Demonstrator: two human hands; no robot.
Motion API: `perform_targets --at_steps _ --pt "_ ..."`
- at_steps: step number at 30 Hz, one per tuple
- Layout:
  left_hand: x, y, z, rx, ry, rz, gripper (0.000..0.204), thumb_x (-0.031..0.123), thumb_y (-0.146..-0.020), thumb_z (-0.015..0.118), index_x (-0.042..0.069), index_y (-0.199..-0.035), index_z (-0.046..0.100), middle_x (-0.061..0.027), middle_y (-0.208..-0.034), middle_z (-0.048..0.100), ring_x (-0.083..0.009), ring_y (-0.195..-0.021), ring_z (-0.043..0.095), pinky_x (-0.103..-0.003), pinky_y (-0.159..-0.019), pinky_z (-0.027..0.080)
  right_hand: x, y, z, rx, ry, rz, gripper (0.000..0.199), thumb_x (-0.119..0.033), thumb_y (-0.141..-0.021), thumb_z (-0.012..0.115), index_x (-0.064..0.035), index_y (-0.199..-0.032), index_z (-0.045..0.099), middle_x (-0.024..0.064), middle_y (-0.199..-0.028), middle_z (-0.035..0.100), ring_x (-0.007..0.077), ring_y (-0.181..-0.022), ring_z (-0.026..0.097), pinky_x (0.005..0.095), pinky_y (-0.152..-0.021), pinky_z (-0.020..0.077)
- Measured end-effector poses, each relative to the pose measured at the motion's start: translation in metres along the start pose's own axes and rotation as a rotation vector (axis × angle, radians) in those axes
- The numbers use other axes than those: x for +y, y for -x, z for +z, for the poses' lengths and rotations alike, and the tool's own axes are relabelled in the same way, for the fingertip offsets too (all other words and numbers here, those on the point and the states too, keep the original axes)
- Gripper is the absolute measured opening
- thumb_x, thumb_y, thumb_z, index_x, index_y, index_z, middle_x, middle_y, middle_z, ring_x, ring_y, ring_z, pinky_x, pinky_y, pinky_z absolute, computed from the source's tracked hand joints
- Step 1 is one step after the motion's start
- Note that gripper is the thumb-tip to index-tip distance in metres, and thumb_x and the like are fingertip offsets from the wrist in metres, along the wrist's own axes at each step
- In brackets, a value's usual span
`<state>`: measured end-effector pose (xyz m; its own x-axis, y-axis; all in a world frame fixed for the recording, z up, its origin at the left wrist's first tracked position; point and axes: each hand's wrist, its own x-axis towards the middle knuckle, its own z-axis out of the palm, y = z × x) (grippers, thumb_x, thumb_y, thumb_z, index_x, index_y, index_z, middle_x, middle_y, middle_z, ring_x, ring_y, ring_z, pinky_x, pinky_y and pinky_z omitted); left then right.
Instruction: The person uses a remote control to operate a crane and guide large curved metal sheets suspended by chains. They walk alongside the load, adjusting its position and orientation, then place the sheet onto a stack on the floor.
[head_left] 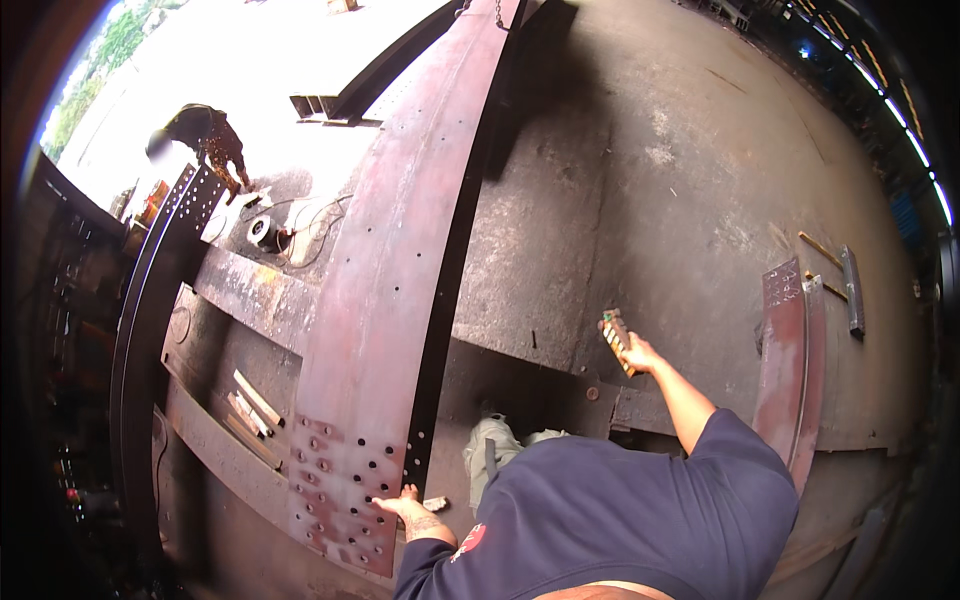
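A long reddish-brown steel beam (385,260) runs from near my body to the far top, its near end drilled with rows of holes. My left hand (405,503) lies on the edge of that drilled end, fingers apart and holding nothing. Out to the right, my right hand (638,355) is closed round a yellow-and-black handheld control with a row of buttons (615,338). The control is held in the air over the floor, clear of the beam.
Chains (499,14) meet the beam's far end. Another person (205,140) bends over at the far left beside a dark drilled beam (150,290). Short bars (255,405) lie left of the long beam. Reddish steel pieces (785,360) stand at the right, near a dark bar (852,290).
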<state>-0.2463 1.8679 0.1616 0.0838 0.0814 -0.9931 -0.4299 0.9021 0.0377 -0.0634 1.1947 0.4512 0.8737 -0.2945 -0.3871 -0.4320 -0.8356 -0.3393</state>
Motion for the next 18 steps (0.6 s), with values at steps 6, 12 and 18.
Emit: perform_targets --at_steps 6,12,18 --pt "-0.081 0.011 0.047 0.198 0.180 0.046 0.095 0.066 -0.058 0.072 0.026 -0.138 0.042 -0.0017 -0.128 0.050 -0.0226 -0.113 0.046 -0.046 -0.079 0.043 -0.006 -0.003 0.007 -0.212 0.065 0.086 0.068 -0.033 -0.074 0.069 0.0039 -0.126 0.044 0.0295 -0.119 0.060 0.0408 -0.114 0.058 0.0468 -0.094 0.0479" --pt "-0.159 0.031 0.093 0.178 0.212 0.102 0.088 0.059 -0.058 0.074 0.028 -0.135 0.047 0.0002 -0.134 0.047 -0.0228 -0.121 0.044 -0.047 -0.086 0.043 0.069 0.040 0.016 -0.301 0.074 0.418 0.073 -0.034 -0.071 0.072 0.0066 -0.127 0.049 0.0249 -0.127 0.059 0.0346 -0.118 0.058 0.0399 -0.098 0.0473" --pt "-0.220 0.030 0.122 0.114 0.169 0.154 0.082 0.053 -0.058 0.076 0.029 -0.133 0.052 0.0020 -0.141 0.045 -0.0230 -0.129 0.041 -0.049 -0.093 0.044 0.109 0.062 0.000 -0.332 0.030 0.641 0.076 -0.036 -0.072 0.076 0.0077 -0.129 0.050 0.0242 -0.130 0.057 0.0336 -0.122 0.055 0.0397 -0.100 0.0461"
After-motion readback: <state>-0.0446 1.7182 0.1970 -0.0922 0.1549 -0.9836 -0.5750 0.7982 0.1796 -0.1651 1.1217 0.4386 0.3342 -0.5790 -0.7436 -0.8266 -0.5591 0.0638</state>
